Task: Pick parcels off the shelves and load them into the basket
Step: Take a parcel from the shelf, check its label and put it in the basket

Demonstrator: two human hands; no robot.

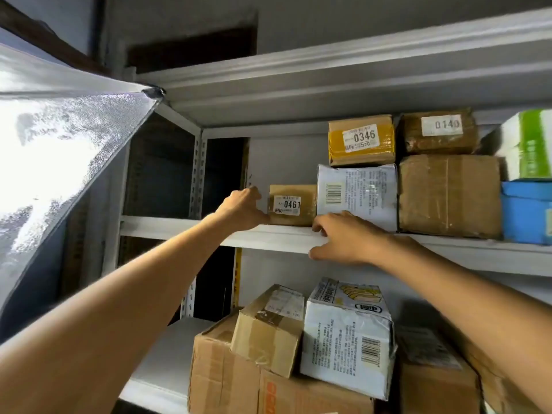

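A small brown parcel labelled 0461 (292, 205) stands on the upper shelf (191, 228), at the left end of a row of parcels. My left hand (242, 208) reaches up to its left end, and the fingers curl round that side. My right hand (343, 237) rests on the shelf's front edge just below the parcel's right corner, in front of a white printed box (358, 189). Its fingers are spread and its thumb lies against the shelf lip. The basket is out of view.
Parcels 0346 (361, 140) and 0140 (439, 132) sit stacked above; a large brown box (448, 195), a blue box (527, 212) and a green-white box (528, 144) stand to the right. The lower shelf holds several cartons (268, 330). A bright plastic sheet (59, 144) hangs at left.
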